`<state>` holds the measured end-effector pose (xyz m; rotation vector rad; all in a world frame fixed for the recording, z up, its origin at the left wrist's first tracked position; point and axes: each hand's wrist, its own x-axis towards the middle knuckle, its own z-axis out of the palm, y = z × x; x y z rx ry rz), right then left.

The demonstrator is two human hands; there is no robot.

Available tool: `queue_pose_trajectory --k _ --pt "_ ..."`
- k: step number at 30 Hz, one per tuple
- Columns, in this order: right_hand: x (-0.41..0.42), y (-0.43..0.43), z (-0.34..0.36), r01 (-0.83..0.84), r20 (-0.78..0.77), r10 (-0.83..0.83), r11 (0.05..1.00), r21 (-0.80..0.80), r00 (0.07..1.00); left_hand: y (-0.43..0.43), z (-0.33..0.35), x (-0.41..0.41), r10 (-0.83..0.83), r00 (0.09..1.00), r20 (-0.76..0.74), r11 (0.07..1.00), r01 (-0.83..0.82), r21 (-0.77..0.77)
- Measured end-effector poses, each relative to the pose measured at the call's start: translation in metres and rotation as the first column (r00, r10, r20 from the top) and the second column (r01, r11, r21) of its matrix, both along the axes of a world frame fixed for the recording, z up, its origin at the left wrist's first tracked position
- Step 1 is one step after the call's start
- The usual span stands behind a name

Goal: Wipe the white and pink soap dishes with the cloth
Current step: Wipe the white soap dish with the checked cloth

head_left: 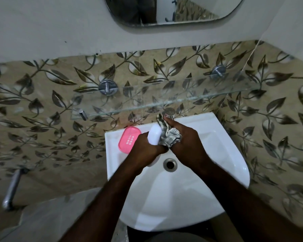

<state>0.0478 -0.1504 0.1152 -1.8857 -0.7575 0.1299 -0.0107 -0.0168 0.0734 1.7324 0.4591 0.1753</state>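
Observation:
My left hand grips the white soap dish and holds it up over the white sink. My right hand clutches a grey patterned cloth, which is pressed against the right side of the white dish. The pink soap dish lies on the sink's back left rim, just left of my left hand, and nothing touches it. Part of the white dish is hidden behind my left hand.
A glass shelf on two chrome mounts juts from the leaf-patterned tiles above the sink. The chrome tap sits behind my right hand. The drain lies below my hands. A mirror hangs above, and a chrome pipe at far left.

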Motion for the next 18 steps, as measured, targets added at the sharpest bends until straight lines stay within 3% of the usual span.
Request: queue_pose_trajectory --k 4,7,9,11,14,16,18 --pt "-0.008 0.002 0.001 -0.053 0.198 0.070 0.995 -0.088 0.978 0.000 -0.004 0.004 0.022 0.999 -0.031 0.999 -0.023 -0.028" --pt "-0.011 0.001 -0.002 -0.115 0.391 0.182 0.975 -0.189 0.902 -0.003 -0.008 0.008 -0.013 0.997 -0.071 1.000 0.014 0.011" --pt "-0.011 0.001 -0.006 -0.150 0.315 0.192 0.977 -0.154 0.929 -0.004 -0.010 0.008 0.036 0.998 -0.057 0.999 -0.033 0.041" --pt "-0.011 0.001 -0.011 -0.085 0.120 0.088 0.996 -0.032 0.989 -0.008 -0.007 0.006 0.073 0.997 -0.021 0.995 -0.075 -0.070" --pt "-0.009 0.002 -0.012 0.026 -0.116 -0.022 0.999 0.031 0.993 -0.009 -0.010 0.002 0.102 0.994 0.037 0.981 -0.095 -0.167" --pt "-0.011 0.002 -0.012 0.038 -0.110 -0.034 0.999 0.032 0.993 -0.013 -0.007 0.002 0.066 0.998 0.019 0.981 -0.061 -0.185" --pt "-0.017 0.001 -0.008 0.023 -0.052 -0.020 0.998 0.050 0.998 -0.016 -0.003 0.004 0.086 0.996 -0.031 0.950 -0.091 -0.297"
